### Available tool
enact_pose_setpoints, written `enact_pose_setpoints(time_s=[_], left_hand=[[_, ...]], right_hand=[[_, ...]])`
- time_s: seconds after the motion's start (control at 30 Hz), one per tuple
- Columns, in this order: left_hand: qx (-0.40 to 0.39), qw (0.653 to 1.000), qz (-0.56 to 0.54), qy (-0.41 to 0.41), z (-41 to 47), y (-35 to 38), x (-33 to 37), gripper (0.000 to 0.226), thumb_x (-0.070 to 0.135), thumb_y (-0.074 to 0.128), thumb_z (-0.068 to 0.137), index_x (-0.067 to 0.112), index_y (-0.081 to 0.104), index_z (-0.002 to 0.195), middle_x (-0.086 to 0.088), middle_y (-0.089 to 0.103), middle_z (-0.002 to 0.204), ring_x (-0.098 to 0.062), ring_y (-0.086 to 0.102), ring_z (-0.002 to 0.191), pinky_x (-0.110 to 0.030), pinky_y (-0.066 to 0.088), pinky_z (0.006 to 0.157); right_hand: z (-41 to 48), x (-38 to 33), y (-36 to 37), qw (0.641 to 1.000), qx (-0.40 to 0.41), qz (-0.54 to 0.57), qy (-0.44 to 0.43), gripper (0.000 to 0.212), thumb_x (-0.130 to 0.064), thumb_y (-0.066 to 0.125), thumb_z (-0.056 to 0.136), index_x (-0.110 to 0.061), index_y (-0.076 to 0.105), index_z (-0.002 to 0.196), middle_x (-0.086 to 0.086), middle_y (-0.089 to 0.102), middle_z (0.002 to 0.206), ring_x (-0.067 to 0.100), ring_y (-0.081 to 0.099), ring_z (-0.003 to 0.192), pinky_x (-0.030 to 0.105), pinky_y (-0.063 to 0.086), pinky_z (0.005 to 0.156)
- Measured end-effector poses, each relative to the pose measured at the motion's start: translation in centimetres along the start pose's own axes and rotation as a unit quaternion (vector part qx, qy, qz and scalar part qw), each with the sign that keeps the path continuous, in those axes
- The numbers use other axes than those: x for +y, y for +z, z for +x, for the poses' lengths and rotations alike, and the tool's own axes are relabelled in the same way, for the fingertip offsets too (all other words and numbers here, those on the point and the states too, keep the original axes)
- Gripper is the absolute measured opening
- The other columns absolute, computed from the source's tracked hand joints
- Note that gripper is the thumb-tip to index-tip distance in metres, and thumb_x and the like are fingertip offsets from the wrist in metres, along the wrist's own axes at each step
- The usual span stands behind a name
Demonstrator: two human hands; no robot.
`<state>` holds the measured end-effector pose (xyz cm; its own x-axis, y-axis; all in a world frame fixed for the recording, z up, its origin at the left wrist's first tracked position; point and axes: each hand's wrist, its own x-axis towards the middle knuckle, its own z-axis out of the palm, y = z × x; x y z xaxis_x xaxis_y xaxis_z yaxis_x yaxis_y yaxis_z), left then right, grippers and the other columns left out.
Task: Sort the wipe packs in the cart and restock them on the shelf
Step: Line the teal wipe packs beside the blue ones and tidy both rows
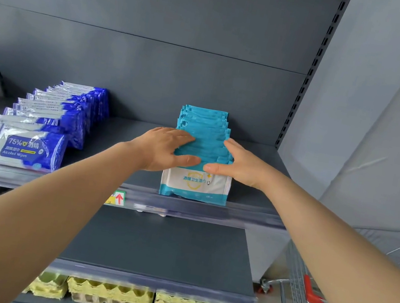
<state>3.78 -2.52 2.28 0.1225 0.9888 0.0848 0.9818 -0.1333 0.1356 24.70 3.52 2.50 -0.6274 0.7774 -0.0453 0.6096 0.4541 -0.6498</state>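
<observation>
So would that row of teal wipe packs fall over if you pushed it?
Probably: the teal packs stand on edge, thin and uneven, so they likely tip like dominoes. Their film looks soft, so probably floppy. The left hand and right hand brace the sides.

Teal wipe packs point(204, 136): upright row running front to back on the shelf point(127, 139), front pack at its edge
Left hand point(164, 149): straight fingers press the row's left side, thumb across the front pack
Right hand point(240, 164): fingers flat against the right side, thumb near the other thumb
Blue wipe packs point(47, 123): second row, well apart to the left
Egg trays point(111, 295): stacked under the lower shelf point(159, 247)
Cart point(312, 297): wire, lower right
</observation>
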Motion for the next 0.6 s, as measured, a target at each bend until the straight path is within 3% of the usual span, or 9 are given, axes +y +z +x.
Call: enact_pose_setpoints(time_s=[0.13, 0.2, 0.27, 0.4, 0.47, 0.6], left_hand=[[-0.007, 0.999, -0.041, -0.026, -0.6, -0.3, 0.0, 0.096, 0.082, 0.031, 0.072, 0.021, 0.035, 0.146, 0.004, 0.037, 0.150, -0.017, 0.034, 0.137, -0.037, 0.026, 0.114], [0.010, 0.994, -0.101, -0.038, -0.9, -0.3, 0.1, 0.087, 0.071, 0.049, 0.082, 0.019, 0.030, 0.149, 0.004, 0.030, 0.154, -0.016, 0.029, 0.139, -0.033, 0.024, 0.114], [0.041, 0.971, -0.228, -0.065, -1.4, -0.2, 0.7, 0.082, 0.052, 0.063, 0.084, 0.020, 0.025, 0.149, 0.008, 0.027, 0.152, -0.013, 0.032, 0.137, -0.027, 0.029, 0.108], [0.030, 0.891, -0.436, -0.123, -1.5, 1.4, 1.1, 0.056, 0.037, 0.067, 0.086, 0.025, 0.036, 0.132, 0.020, 0.056, 0.114, 0.000, 0.059, 0.095, -0.018, 0.047, 0.080], [0.027, 0.875, -0.468, -0.123, -1.3, 2.0, 1.2, 0.047, 0.039, 0.064, 0.088, 0.030, 0.037, 0.126, 0.019, 0.059, 0.109, -0.005, 0.063, 0.097, -0.025, 0.050, 0.086], [0.034, 0.877, -0.461, -0.129, -1.7, 1.6, 1.2, 0.042, 0.045, 0.057, 0.091, 0.031, 0.039, 0.127, 0.017, 0.059, 0.107, -0.007, 0.064, 0.096, -0.028, 0.051, 0.086]], right_hand=[[0.7, 1.0, 0.6, 1.000, -0.023, -0.011, 0.014, 0.126, -0.087, 0.063, 0.048, -0.037, 0.012, 0.151, -0.020, 0.004, 0.159, 0.003, 0.014, 0.145, 0.040, 0.021, 0.118], [0.5, 0.9, 0.5, 1.000, -0.005, 0.001, 0.004, 0.120, -0.083, 0.067, 0.051, -0.040, 0.014, 0.149, -0.021, 0.017, 0.154, 0.005, 0.025, 0.142, 0.042, 0.029, 0.115], [0.2, 1.0, 0.3, 1.000, 0.011, 0.004, -0.002, 0.102, -0.069, 0.072, 0.062, -0.039, 0.022, 0.145, -0.019, 0.034, 0.142, 0.005, 0.037, 0.133, 0.039, 0.035, 0.110], [0.2, 1.8, 0.8, 0.998, -0.033, 0.054, 0.008, 0.095, -0.051, 0.074, 0.074, -0.036, 0.016, 0.148, -0.016, 0.048, 0.138, 0.005, 0.048, 0.125, 0.036, 0.038, 0.110], [0.4, 1.9, 1.3, 0.996, -0.043, 0.072, 0.012, 0.096, -0.050, 0.074, 0.074, -0.036, 0.015, 0.149, -0.018, 0.053, 0.134, 0.003, 0.051, 0.122, 0.036, 0.039, 0.109], [0.3, 1.5, 1.3, 0.997, -0.034, 0.070, 0.016, 0.104, -0.061, 0.074, 0.063, -0.037, 0.019, 0.148, -0.019, 0.054, 0.133, 0.002, 0.053, 0.119, 0.034, 0.041, 0.107]])
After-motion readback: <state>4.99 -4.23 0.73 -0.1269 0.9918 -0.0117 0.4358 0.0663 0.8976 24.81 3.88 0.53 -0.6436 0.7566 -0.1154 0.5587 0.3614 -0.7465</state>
